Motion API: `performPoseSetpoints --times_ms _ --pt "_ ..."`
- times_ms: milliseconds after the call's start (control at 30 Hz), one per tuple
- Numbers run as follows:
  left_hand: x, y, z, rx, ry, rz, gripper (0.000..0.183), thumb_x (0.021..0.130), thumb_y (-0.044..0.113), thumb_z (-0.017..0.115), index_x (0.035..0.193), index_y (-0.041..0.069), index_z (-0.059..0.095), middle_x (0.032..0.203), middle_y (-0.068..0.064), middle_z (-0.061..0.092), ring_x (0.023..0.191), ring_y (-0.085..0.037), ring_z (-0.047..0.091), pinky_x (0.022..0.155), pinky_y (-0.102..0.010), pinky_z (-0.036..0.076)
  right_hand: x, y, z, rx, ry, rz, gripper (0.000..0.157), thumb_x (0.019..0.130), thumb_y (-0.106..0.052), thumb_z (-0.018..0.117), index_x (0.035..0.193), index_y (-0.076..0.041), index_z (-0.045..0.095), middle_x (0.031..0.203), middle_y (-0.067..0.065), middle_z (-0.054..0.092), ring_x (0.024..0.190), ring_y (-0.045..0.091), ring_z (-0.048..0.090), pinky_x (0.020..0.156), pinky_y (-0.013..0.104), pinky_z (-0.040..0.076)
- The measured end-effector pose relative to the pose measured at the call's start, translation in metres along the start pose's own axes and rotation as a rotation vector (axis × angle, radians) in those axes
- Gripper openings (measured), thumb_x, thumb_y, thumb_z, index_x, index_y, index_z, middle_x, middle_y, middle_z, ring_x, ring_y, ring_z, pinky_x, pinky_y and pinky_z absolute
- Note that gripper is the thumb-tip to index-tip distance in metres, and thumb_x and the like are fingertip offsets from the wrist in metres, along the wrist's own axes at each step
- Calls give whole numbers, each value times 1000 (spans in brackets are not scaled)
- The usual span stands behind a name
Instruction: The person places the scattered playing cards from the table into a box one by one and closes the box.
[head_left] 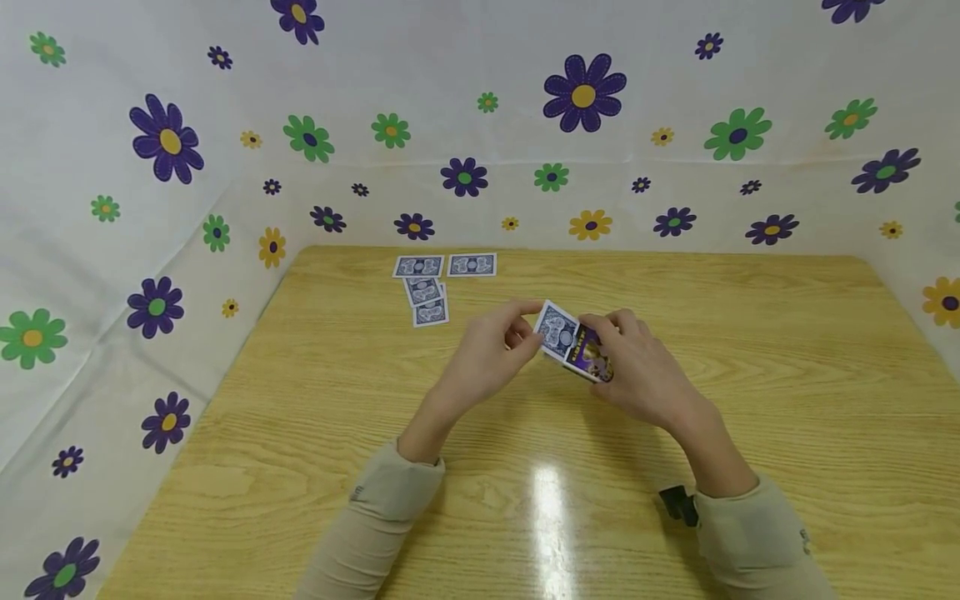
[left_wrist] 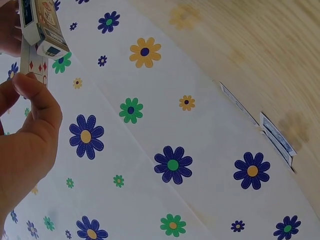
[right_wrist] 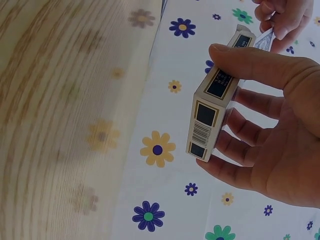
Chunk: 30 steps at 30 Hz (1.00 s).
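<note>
Over the middle of the table, my right hand [head_left: 648, 367] grips a playing-card box [head_left: 592, 360], thumb on one side and fingers on the other. The box has a purple and yellow face in the head view; its barcode end shows in the right wrist view. A blue-backed playing card [head_left: 557, 330] sticks out of the box's end. My left hand [head_left: 487, 350] pinches this card by its outer edge between thumb and forefinger. Red diamonds on the card's face [left_wrist: 33, 67] show in the left wrist view. The part inside the box is hidden.
Several blue-backed cards lie face down at the back left of the wooden table [head_left: 315, 375]: two side by side, a card on the left [head_left: 418, 267] and another [head_left: 472, 265], with overlapping cards [head_left: 431, 312] below. A flowered cloth [head_left: 510, 133] stands behind the table.
</note>
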<state>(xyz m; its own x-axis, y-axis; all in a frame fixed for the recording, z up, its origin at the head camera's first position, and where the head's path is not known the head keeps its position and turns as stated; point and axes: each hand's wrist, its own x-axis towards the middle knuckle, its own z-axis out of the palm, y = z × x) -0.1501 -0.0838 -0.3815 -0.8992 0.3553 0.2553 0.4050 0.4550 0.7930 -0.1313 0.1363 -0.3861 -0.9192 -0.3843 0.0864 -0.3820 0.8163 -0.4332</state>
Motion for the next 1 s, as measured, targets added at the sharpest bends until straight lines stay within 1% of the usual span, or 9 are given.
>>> performPoseSetpoints --times_ms 133,233,400,567,667,800,1000 --pt "0 2 5 -5 -12 1 42 92 4 66 132 -2 58 86 -7 66 71 -15 60 59 -22 51 0 0 0 1 0 0 84 76 -7 83 148 -6 41 134 24 42 112 37 49 91 54 49" --pt "0 3 9 1 -28 4 44 91 3 66 134 -3 57 89 -8 65 72 -14 59 59 -21 50 0 0 -1 1 3 -4 84 76 -7 83 148 -6 41 134 24 42 112 38 49 91 54 49" --pt "-1 4 16 52 -36 29 44 91 4 67 133 -5 57 94 -10 63 72 -14 54 59 -19 46 -1 0 -1 -2 9 -8 84 76 -7 83 148 -7 40 133 24 42 111 38 49 89 54 49" --pt "-2 4 21 101 -37 21 38 91 6 67 128 0 63 104 -13 61 75 -15 49 61 -20 42 -1 -1 -1 -17 14 -25 85 75 -7 84 148 -6 40 133 25 43 112 39 49 89 55 50" --pt "-3 4 22 108 -40 12 34 92 7 65 126 1 65 106 -13 60 76 -16 48 62 -21 41 -1 -1 -1 -26 21 -36 86 74 -7 85 147 -6 41 132 25 43 112 39 49 90 56 50" --pt "-4 5 22 103 -34 3 33 92 8 65 125 1 65 104 -11 58 76 -17 48 63 -22 40 -1 -1 -2 -29 26 -41 86 73 -6 85 147 -6 41 132 25 44 111 39 49 90 57 49" --pt "-5 6 22 102 -39 -5 32 93 9 64 124 2 65 102 -9 58 75 -17 47 61 -22 40 -2 -2 -2 -26 26 -41 85 74 -6 84 147 -6 41 132 25 44 110 38 50 88 55 51"
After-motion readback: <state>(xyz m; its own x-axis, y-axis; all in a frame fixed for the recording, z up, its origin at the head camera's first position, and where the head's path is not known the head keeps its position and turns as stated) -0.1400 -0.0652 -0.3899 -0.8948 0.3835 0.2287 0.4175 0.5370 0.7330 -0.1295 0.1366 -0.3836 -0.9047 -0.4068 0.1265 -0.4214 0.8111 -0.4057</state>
